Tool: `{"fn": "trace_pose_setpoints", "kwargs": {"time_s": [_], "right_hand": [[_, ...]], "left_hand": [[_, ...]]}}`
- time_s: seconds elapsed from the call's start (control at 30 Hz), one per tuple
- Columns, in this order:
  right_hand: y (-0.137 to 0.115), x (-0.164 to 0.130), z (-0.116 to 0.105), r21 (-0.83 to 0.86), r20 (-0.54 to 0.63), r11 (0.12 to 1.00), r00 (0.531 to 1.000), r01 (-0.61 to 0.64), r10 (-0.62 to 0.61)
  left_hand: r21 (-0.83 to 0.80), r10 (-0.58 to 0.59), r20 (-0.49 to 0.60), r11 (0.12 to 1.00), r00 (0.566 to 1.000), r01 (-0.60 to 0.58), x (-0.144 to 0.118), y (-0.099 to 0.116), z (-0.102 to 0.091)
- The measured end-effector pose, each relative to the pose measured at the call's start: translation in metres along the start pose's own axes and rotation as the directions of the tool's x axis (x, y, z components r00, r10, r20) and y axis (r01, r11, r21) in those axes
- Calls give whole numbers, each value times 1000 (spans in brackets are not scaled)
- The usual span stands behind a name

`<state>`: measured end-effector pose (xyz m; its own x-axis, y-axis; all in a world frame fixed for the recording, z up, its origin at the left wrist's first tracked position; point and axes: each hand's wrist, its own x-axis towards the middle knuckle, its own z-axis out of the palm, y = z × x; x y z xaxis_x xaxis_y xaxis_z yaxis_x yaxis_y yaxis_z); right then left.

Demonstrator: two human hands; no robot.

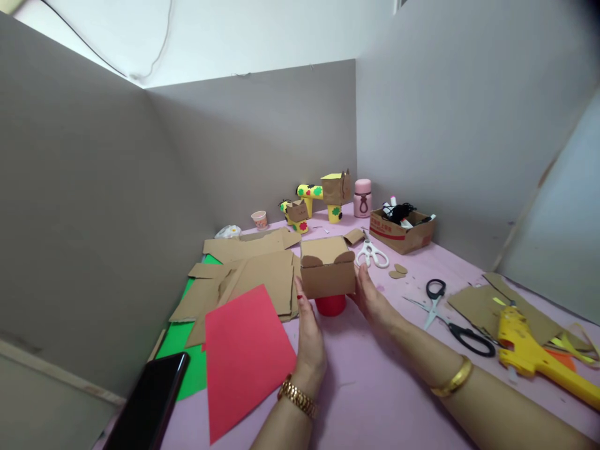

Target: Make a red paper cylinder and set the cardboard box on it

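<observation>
A brown cardboard box [327,279] with two rounded ear-like flaps on its near top edge sits over a red cylinder [330,305] on the table. My left hand [310,337] holds the box at its lower left side, fingers fairly straight. Against the lower right side presses my right hand [374,302], partly hidden behind the box edge. Together the hands clasp the box between them. Left of my left hand lies a red sheet [248,356]. White-handled scissors [372,253] and small cardboard ovals [398,271] lie beyond my right hand.
Cardboard sheets [262,281] cover a green sheet [193,375] at left, near a phone [150,400]. Black-handled scissors [438,312] and a yellow glue gun [525,344] lie right. Behind stand decorated cardboard animals [335,189], a pink flask [362,199] and a carton [402,232].
</observation>
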<state>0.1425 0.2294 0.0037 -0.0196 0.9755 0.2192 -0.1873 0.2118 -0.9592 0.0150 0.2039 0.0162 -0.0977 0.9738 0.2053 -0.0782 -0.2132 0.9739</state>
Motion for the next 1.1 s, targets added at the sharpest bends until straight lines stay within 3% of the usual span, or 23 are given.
{"fn": "trace_pose_setpoints", "kwargs": {"time_s": [0.2,0.47,1.1], "right_hand": [[0,0,3,147,19,988,999,-52,50],[-3,4,7,242,54,969,998,-55,43],[-1,-1,0,249,-124,960,979,-128,163]], "left_hand": [[-140,17,32,990,999,-12,-1,-1,1],[-209,1,22,978,1000,4,-5,-7,3],[-319,-138,-30,940,990,122,2,-12,-2]]}}
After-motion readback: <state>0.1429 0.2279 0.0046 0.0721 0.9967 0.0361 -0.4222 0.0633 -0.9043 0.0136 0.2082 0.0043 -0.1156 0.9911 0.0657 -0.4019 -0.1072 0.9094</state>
